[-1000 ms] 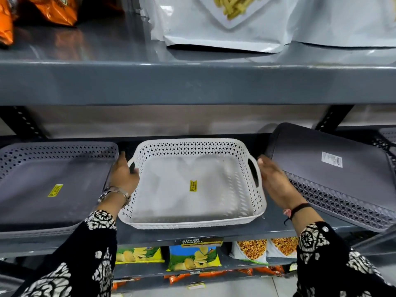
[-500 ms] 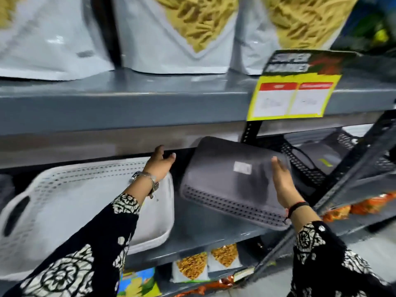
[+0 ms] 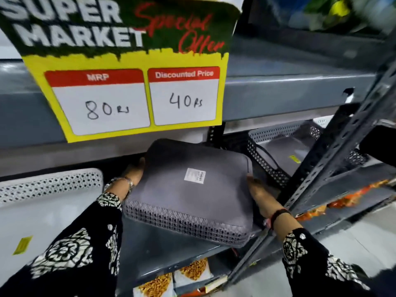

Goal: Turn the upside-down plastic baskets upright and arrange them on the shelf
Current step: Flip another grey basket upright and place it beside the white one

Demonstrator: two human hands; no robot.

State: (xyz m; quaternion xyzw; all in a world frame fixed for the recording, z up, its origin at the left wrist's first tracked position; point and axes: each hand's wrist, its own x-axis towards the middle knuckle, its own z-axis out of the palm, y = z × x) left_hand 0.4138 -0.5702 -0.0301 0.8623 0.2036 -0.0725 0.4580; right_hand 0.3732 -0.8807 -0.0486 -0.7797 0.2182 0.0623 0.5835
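Upside-down grey perforated plastic basket (image 3: 192,196) tilted on the grey metal shelf (image 3: 150,254), right of the white basket (image 3: 42,211). Left hand (image 3: 134,171) and right hand (image 3: 257,191) gripping its opposite sides.

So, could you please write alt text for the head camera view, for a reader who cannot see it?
Two hands, left hand and right hand, grip the sides of an upside-down grey basket on a grey shelf. An upright white basket sits to its left, under a price sign.
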